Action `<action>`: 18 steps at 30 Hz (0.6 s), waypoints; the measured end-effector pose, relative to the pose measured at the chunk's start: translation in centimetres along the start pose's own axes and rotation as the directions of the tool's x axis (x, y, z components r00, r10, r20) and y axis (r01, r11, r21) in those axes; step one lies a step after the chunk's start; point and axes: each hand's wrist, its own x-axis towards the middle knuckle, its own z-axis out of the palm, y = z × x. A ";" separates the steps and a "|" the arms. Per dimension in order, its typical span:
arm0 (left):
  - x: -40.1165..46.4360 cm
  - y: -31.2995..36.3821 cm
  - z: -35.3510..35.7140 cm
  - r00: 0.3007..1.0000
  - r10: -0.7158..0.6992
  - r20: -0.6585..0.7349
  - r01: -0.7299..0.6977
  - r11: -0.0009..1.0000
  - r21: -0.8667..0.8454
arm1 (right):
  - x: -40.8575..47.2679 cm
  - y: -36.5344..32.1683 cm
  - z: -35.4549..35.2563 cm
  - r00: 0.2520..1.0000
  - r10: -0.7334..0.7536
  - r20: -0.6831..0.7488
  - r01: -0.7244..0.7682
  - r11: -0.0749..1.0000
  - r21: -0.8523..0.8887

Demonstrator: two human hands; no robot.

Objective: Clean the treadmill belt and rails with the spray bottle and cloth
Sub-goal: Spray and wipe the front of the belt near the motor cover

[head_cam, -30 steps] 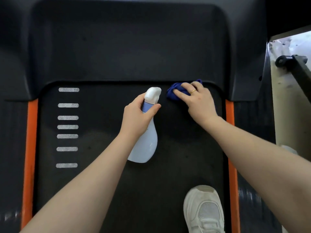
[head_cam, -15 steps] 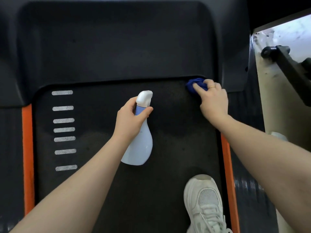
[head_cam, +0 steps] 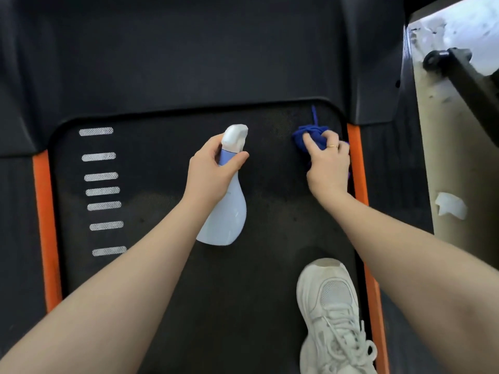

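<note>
My left hand (head_cam: 209, 171) grips the neck of a pale blue spray bottle (head_cam: 228, 211) with a white nozzle, held over the middle of the black treadmill belt (head_cam: 162, 265). My right hand (head_cam: 328, 166) grips a bunched dark blue cloth (head_cam: 307, 134) and presses it on the belt near its front right corner, beside the orange right rail strip (head_cam: 357, 163). A thin thread of the cloth points forward. The orange left rail strip (head_cam: 44, 225) runs along the belt's other side.
The dark motor cover (head_cam: 189, 55) lies ahead of the belt. Several white dash marks (head_cam: 101, 190) line the belt's left part. A white sneaker (head_cam: 330, 314) stands on the belt at lower right. Beyond the right rail are a beige floor, a white scrap (head_cam: 451, 205) and a black bar (head_cam: 469, 74).
My right hand has drawn the cloth back from the belt's front right corner toward me, along the right rail. The bottle in my left hand has stayed over the belt's middle.
</note>
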 end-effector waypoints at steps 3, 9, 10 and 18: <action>-0.6 0.0 -0.3 1.000 -0.008 -0.027 0.007 1.000 -0.022 | -4.0 -4.2 1.1 0.966 -0.256 0.031 0.252 0.961 0.111; -3.2 -2.4 -3.2 0.991 -0.080 -0.103 0.072 0.994 -0.081 | -3.8 -5.7 1.4 0.825 -0.561 0.062 0.563 0.826 -0.020; -3.8 -3.0 -3.9 0.987 -0.103 -0.122 0.093 0.992 -0.085 | -2.5 -5.5 0.9 0.897 -0.440 0.048 0.442 0.895 -0.053; -6.0 -5.6 -7.5 0.938 -0.216 -0.270 0.169 0.968 -0.186 | -7.5 -13.4 3.1 0.838 -0.512 0.188 0.501 0.859 0.106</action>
